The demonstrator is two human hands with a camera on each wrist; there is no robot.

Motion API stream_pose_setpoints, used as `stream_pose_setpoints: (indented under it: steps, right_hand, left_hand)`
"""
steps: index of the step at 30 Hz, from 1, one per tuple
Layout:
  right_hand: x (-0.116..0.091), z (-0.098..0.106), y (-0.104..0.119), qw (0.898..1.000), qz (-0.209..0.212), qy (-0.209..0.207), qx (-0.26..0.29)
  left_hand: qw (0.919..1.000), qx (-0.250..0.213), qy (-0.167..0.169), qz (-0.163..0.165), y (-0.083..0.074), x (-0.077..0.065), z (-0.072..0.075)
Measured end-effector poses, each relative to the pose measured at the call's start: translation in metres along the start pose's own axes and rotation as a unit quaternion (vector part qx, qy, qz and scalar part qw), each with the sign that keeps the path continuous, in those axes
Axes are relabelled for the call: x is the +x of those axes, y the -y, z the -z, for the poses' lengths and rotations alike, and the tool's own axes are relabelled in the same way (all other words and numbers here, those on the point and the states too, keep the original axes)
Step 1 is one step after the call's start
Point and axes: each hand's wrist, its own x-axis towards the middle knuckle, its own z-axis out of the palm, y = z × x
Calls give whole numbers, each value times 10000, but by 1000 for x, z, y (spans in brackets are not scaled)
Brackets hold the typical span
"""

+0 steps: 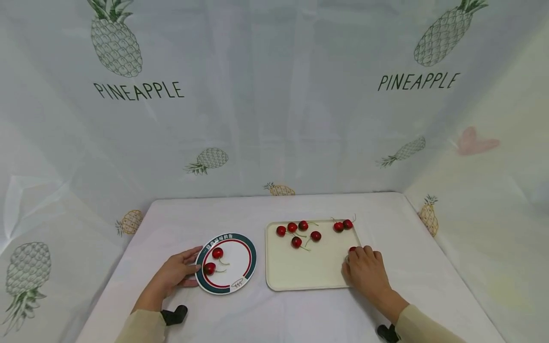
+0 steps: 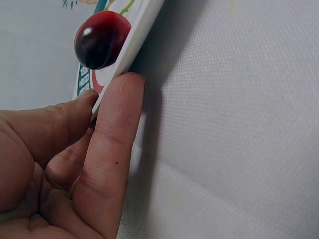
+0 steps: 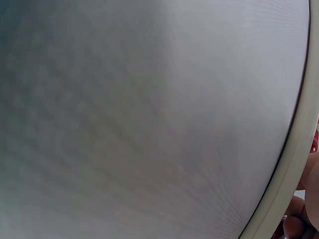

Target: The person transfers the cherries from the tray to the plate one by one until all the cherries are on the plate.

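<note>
My left hand [image 1: 177, 272] grips the left rim of a round white plate [image 1: 236, 259] with a green and red border. In the left wrist view, the thumb lies at the rim and a finger supports it from beneath. Two cherries with green stems rest on this plate, one near its upper left [image 1: 217, 253] and one by the thumb [image 1: 209, 268]. Over the right edge of a cream rectangular tray [image 1: 306, 274], my right hand [image 1: 367, 270] reaches down with curled fingers. A cherry [image 1: 352, 248] peeks out at these fingertips, mostly hidden by the hand.
Several cherries [image 1: 296, 242] lie in the tray's upper left part, and two more [image 1: 338, 227] sit by its upper right corner. The white table [image 1: 206, 214] backs onto a pineapple-print curtain [image 1: 274, 95]. Black straps [image 1: 175, 315] circle the wrists.
</note>
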Motion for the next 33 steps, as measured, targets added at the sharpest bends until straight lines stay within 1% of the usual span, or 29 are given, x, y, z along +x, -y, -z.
stream_pose_setpoints:
  steps: [5,9,16,24,29,33]
  right_hand:
    - [-1,1,0,10000,62,-15,-43]
    - [1,4,-1,9999,96,102,-91]
    - [11,4,0,9988,402,270,98]
    - [24,-1,8,9957,858,131,321]
    - [27,-2,13,9940,1013,84,397]
    - [30,-4,16,9923,1136,-109,479]
  left_hand:
    - [10000,11,-45,51,2,-1,-1]
    - [10000,6,-57,81,2,-2,-1]
    - [9999,22,-78,97,1,-3,-1]
    - [9998,1,-183,80,0,-5,-2]
    - [9998,-2,-218,45,-1,-6,-4]
    - [9997,6,-231,47,-1,-6,-4]
